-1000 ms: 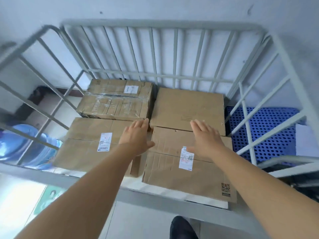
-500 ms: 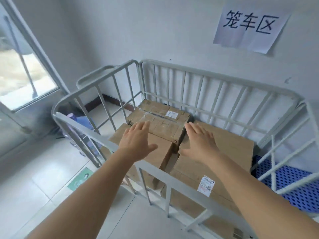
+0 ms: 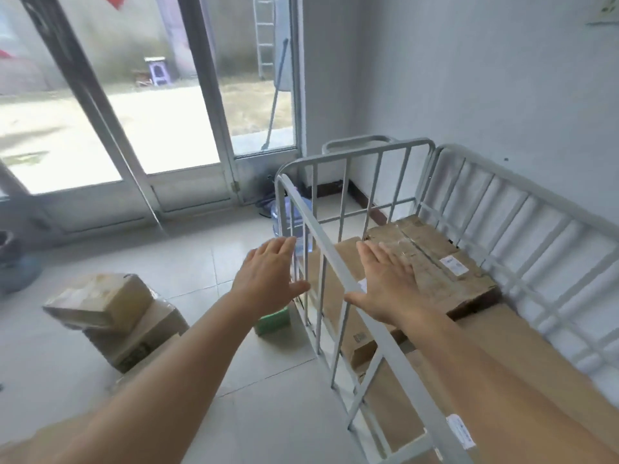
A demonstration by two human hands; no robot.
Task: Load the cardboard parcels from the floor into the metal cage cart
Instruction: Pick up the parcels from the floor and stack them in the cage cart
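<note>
Both my left hand [image 3: 268, 279] and right hand [image 3: 385, 289] were spread flat, empty; the floor parcels [image 3: 114, 316] lay at nine o'clock, nearer the left, the cage cart [image 3: 338, 262] at three

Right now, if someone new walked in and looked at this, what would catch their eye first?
Probably the two open hands, the left hand and the right hand, stretched out empty at the centre. Then the grey cage cart on the right against the wall, with parcels lying flat inside. Last, the small stack of boxes on the floor at lower left, in front of the bright glass doors.
</note>
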